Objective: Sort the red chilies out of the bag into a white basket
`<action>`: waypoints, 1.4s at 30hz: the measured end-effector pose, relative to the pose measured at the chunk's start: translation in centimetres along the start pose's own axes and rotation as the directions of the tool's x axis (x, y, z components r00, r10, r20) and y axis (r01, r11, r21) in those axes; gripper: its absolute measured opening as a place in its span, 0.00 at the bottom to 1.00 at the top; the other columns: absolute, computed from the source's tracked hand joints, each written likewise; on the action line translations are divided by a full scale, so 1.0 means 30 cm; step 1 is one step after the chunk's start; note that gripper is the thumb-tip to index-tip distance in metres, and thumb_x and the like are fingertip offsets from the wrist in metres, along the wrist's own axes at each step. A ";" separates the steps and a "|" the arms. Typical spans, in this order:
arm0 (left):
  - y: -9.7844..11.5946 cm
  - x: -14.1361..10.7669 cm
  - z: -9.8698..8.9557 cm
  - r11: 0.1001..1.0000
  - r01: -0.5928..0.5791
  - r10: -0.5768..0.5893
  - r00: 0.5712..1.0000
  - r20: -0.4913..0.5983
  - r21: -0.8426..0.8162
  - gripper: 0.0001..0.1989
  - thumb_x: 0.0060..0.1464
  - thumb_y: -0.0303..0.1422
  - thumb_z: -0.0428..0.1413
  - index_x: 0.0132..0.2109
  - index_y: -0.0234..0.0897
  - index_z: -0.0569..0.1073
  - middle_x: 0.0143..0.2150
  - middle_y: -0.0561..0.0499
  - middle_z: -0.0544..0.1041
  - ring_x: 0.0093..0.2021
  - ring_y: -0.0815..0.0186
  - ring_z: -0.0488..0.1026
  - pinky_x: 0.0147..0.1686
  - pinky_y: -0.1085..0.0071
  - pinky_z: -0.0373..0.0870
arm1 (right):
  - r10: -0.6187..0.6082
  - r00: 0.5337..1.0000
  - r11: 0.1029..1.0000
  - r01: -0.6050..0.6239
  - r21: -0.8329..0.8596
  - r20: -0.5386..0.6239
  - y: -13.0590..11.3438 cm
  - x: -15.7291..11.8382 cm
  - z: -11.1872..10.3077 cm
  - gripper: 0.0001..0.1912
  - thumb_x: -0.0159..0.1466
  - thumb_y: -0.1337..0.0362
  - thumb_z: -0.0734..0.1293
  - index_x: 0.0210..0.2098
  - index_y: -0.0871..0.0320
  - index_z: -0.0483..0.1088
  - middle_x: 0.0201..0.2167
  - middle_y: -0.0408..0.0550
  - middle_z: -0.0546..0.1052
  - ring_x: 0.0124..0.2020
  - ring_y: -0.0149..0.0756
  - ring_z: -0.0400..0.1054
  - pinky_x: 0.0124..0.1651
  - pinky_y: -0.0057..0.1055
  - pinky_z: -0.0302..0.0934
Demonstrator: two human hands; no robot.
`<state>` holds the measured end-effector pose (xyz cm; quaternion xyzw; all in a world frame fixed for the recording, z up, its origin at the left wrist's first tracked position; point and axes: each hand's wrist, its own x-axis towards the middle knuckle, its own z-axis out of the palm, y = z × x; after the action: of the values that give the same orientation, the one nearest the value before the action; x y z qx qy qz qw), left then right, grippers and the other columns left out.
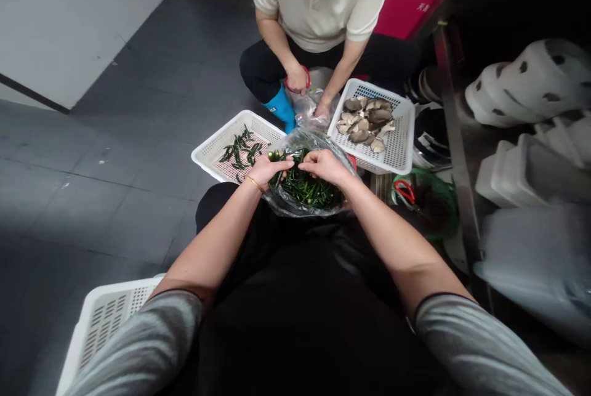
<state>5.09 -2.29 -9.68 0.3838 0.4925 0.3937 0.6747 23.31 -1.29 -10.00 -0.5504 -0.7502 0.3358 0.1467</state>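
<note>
A clear plastic bag [341, 145] full of thin green chili peppers [311, 191] lies open before my lap. Over its left side, my left hand [268, 169] is closed around a few green chilies, their pale ends poking out above the fingers. My right hand [323, 165] is across from it, thumb and forefinger pinched together above the peppers; whatever sits in that pinch is too small to make out. Loose green chilies [240, 148] lie in a white perforated basket [212, 142] just left of the bag.
Facing me, a co-worker [318, 20] reaches into another plastic bag [311, 103]. Mushrooms [367, 122] fill part of a white basket [406, 137] at right. Red-handled scissors [405, 191] rest on a green basket [446, 199]. Stacked tubs [517, 168] stand along the right; another white basket [106, 303] is lower left.
</note>
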 end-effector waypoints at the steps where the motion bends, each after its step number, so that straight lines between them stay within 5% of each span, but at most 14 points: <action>1: -0.004 0.003 0.009 1.000 0.006 -0.006 1.000 0.005 0.003 0.17 0.29 0.29 0.70 0.29 0.31 0.74 0.18 0.56 0.69 0.17 0.73 0.64 0.18 0.75 0.60 | -0.023 1.000 0.999 0.023 0.033 -0.012 -0.013 -0.008 -0.006 0.13 0.63 0.58 0.66 0.28 0.60 0.72 0.18 0.39 0.70 0.22 0.29 0.63 0.30 0.25 0.54; 7: -0.020 0.012 0.033 0.996 0.029 -0.034 0.997 -0.065 -0.086 0.14 0.32 0.30 0.68 0.26 0.30 0.72 0.17 0.54 0.70 0.16 0.73 0.64 0.17 0.75 0.60 | -0.140 0.971 0.988 0.125 -0.085 -0.196 -0.075 -0.054 0.040 0.09 0.63 0.60 0.67 0.31 0.59 0.75 0.30 0.46 0.75 0.32 0.33 0.66 0.35 0.26 0.53; 10: -0.013 0.010 0.025 0.986 0.058 -0.071 0.994 -0.079 -0.156 0.11 0.35 0.30 0.66 0.25 0.29 0.72 0.17 0.51 0.71 0.16 0.74 0.64 0.17 0.76 0.61 | -0.089 0.992 0.996 0.090 -0.002 -0.090 -0.061 -0.081 0.053 0.12 0.64 0.56 0.66 0.35 0.58 0.75 0.26 0.43 0.74 0.28 0.31 0.65 0.33 0.25 0.52; 14: 0.008 0.004 0.018 0.970 0.060 -0.075 0.996 -0.052 -0.237 0.10 0.39 0.31 0.64 0.26 0.27 0.74 0.20 0.49 0.74 0.17 0.76 0.64 0.17 0.77 0.61 | -0.020 1.000 0.999 0.021 0.036 -0.024 -0.055 -0.109 0.074 0.17 0.68 0.58 0.62 0.27 0.60 0.72 0.21 0.42 0.71 0.24 0.29 0.64 0.31 0.25 0.51; 18: 0.023 -0.009 0.020 0.964 0.126 -0.127 0.992 0.014 -0.236 0.10 0.40 0.31 0.64 0.25 0.28 0.72 0.19 0.50 0.73 0.16 0.76 0.63 0.16 0.78 0.59 | -0.174 0.985 0.981 0.175 0.079 -0.021 -0.095 -0.147 0.085 0.18 0.71 0.62 0.57 0.28 0.60 0.70 0.23 0.43 0.73 0.26 0.29 0.66 0.34 0.24 0.53; 23: 0.029 -0.016 0.016 0.958 0.244 -0.232 0.969 0.088 -0.153 0.09 0.41 0.27 0.62 0.22 0.29 0.70 0.17 0.49 0.72 0.14 0.74 0.64 0.13 0.77 0.57 | -0.337 0.918 0.904 0.377 -0.199 0.209 -0.130 -0.216 0.045 0.19 0.71 0.57 0.56 0.32 0.59 0.72 0.29 0.47 0.76 0.31 0.33 0.69 0.35 0.26 0.53; 26: 0.037 -0.007 -0.004 0.952 0.200 -0.205 0.979 0.002 -0.232 0.07 0.42 0.27 0.60 0.23 0.29 0.70 0.17 0.51 0.72 0.13 0.74 0.63 0.13 0.77 0.58 | -0.137 0.942 0.869 0.263 -0.420 0.306 -0.094 -0.205 0.021 0.19 0.71 0.53 0.56 0.41 0.57 0.73 0.39 0.51 0.76 0.38 0.37 0.71 0.38 0.28 0.56; 28: 0.044 -0.003 -0.018 0.940 0.145 -0.166 0.985 -0.042 -0.309 0.05 0.43 0.27 0.58 0.26 0.30 0.69 0.20 0.51 0.73 0.16 0.73 0.68 0.16 0.77 0.63 | 0.050 0.964 0.816 0.111 -0.568 0.260 -0.062 -0.167 0.029 0.20 0.68 0.51 0.59 0.47 0.58 0.72 0.47 0.56 0.74 0.42 0.41 0.72 0.40 0.30 0.59; 31: 0.048 -0.003 -0.029 0.930 0.113 -0.128 0.992 -0.020 -0.348 0.04 0.42 0.25 0.56 0.30 0.32 0.69 0.23 0.50 0.75 0.22 0.70 0.73 0.23 0.75 0.70 | 0.127 0.976 0.790 0.008 -0.613 0.176 -0.039 -0.088 0.088 0.21 0.68 0.51 0.60 0.50 0.58 0.72 0.50 0.59 0.73 0.45 0.44 0.72 0.42 0.32 0.62; 37: 0.023 -0.001 -0.033 0.978 0.097 -0.100 0.995 -0.007 -0.183 0.11 0.36 0.27 0.64 0.29 0.31 0.70 0.19 0.53 0.72 0.17 0.71 0.68 0.19 0.74 0.67 | 0.111 0.983 0.931 -0.050 -0.363 0.149 -0.015 0.017 0.147 0.09 0.63 0.61 0.66 0.35 0.61 0.75 0.38 0.55 0.79 0.41 0.41 0.73 0.41 0.30 0.64; 39: 0.011 0.002 -0.027 0.992 0.077 -0.079 0.997 -0.020 -0.102 0.12 0.35 0.28 0.66 0.28 0.31 0.71 0.20 0.53 0.72 0.18 0.71 0.67 0.18 0.74 0.66 | 0.095 0.993 0.995 -0.093 -0.026 0.068 0.010 0.018 0.116 0.09 0.63 0.61 0.66 0.33 0.61 0.74 0.30 0.50 0.78 0.32 0.35 0.73 0.36 0.28 0.65; 42: -0.004 0.004 -0.004 0.999 0.030 -0.031 0.999 0.043 0.026 0.12 0.34 0.27 0.68 0.26 0.31 0.72 0.21 0.52 0.73 0.20 0.72 0.67 0.19 0.75 0.64 | 0.072 0.997 0.873 -0.065 0.483 0.004 0.025 0.000 0.069 0.14 0.63 0.55 0.65 0.36 0.61 0.73 0.24 0.46 0.75 0.21 0.30 0.68 0.27 0.27 0.65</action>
<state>5.03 -2.22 -9.85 0.3931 0.4887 0.3686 0.6862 22.62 -1.89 -12.01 -0.5252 -0.6217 0.5131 0.2726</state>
